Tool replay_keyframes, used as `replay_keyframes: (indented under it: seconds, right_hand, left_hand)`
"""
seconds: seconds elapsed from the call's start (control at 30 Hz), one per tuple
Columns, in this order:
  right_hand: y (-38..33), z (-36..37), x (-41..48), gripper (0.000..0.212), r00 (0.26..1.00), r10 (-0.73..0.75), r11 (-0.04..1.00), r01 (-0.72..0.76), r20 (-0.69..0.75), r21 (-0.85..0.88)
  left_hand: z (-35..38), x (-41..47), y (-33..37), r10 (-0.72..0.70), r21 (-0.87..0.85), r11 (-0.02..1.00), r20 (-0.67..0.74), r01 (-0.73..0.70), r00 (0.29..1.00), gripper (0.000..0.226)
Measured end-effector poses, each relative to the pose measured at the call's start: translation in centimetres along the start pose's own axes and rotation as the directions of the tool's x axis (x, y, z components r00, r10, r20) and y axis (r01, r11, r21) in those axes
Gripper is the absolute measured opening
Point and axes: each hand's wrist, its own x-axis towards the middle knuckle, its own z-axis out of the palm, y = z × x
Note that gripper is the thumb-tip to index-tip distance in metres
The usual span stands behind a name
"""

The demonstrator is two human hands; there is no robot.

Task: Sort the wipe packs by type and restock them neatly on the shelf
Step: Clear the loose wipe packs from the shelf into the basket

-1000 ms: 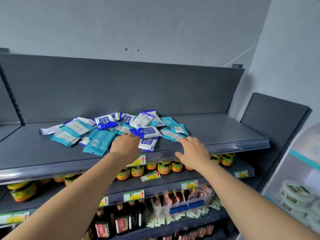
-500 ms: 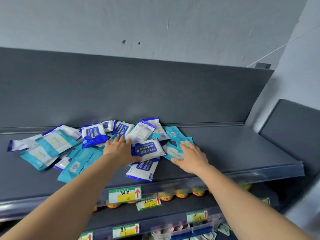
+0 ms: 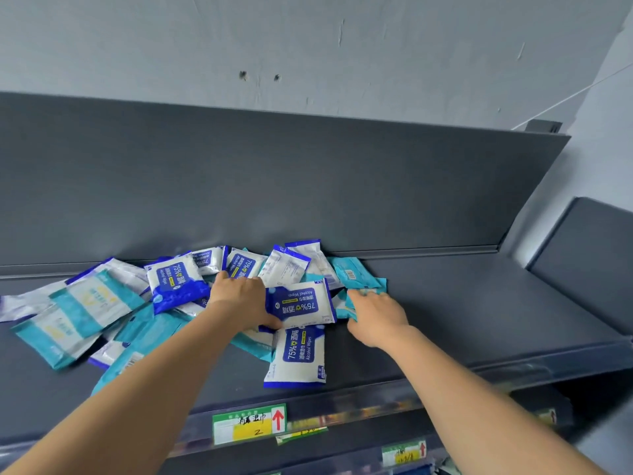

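A jumbled pile of wipe packs lies on the dark grey top shelf (image 3: 479,303). The blue-and-white alcohol wipe packs (image 3: 298,305) are mixed with teal-and-white packs (image 3: 92,299). My left hand (image 3: 239,299) lies palm down on the middle of the pile, fingers spread, its thumb touching the lower corner of a blue alcohol pack. My right hand (image 3: 375,317) is at the pile's right edge with its fingers curled over a teal pack (image 3: 363,291). Another blue pack (image 3: 298,358) lies nearest the shelf's front edge.
The right part of the shelf is bare, and a grey back panel (image 3: 308,186) stands behind the pile. A green and yellow price label (image 3: 248,425) sits on the shelf's front rail. A lower shelf edge with another label (image 3: 404,452) shows below.
Both hands have reached from the shelf's front edge into the pile. The view has moved closer and higher. My right hand's fingers have come down onto the teal packs.
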Motion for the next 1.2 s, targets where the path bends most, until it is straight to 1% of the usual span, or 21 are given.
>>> replay_keyframes:
  seconds: [0.1,0.2,0.27,0.37,0.47,0.6,0.73,0.93,1.03,1.2]
  right_hand:
    - [0.0,0.1,-0.3,0.041,0.998,0.013,0.999,-0.011,-0.069,0.030]
    - [0.0,-0.1,-0.8,0.045,0.984,0.051,0.996,-0.038,-0.170,0.076]
    - [0.1,-0.6,-1.4,0.049,0.967,0.101,0.987,-0.068,-0.234,0.143]
    - [0.2,-1.5,-2.4,0.053,0.936,0.184,0.951,-0.092,-0.300,0.296]
    - [0.2,-2.2,-3.8,0.052,0.897,0.207,0.902,-0.021,-0.390,0.432]
    - [-0.1,-3.2,-5.8,0.048,0.850,0.209,0.835,0.102,-0.484,0.541]
    - [-0.7,-4.2,-8.3,0.047,0.824,0.219,0.824,0.131,-0.523,0.551]
    - [-1.6,-4.4,-13.1,0.046,0.773,0.306,0.823,0.079,-0.556,0.562]
    - [-2.1,-4.0,-16.5,0.045,0.738,0.362,0.831,0.020,-0.569,0.555]
    - [-3.3,-2.7,-23.8,0.047,0.696,0.484,0.815,-0.138,-0.531,0.563]
  left_hand:
    - [0.3,-0.1,-0.1,0.013,-0.201,0.980,0.028,-0.007,1.000,0.054]
    - [0.2,-0.5,-0.6,0.018,-0.351,0.936,-0.057,-0.037,0.998,0.039]
    - [-0.3,-1.0,-0.6,-0.030,-0.456,0.889,-0.148,-0.041,0.989,0.037]
    - [-1.5,-2.1,-0.4,-0.173,-0.603,0.797,-0.263,-0.022,0.949,0.036]
    - [-2.9,-3.3,0.0,-0.260,-0.689,0.722,-0.351,-0.060,0.899,0.027]
    - [-3.4,-5.1,1.3,-0.289,-0.724,0.676,-0.429,-0.135,0.856,0.019]
    - [-3.2,-7.1,2.7,-0.231,-0.721,0.654,-0.480,-0.229,0.846,0.025]
    - [-3.3,-10.7,4.6,-0.064,-0.689,0.608,-0.538,-0.395,0.841,0.022]
    - [-2.9,-12.8,5.2,0.011,-0.691,0.563,-0.541,-0.453,0.841,0.027]
    - [-1.2,-17.3,6.7,0.202,-0.676,0.493,-0.523,-0.548,0.828,0.030]
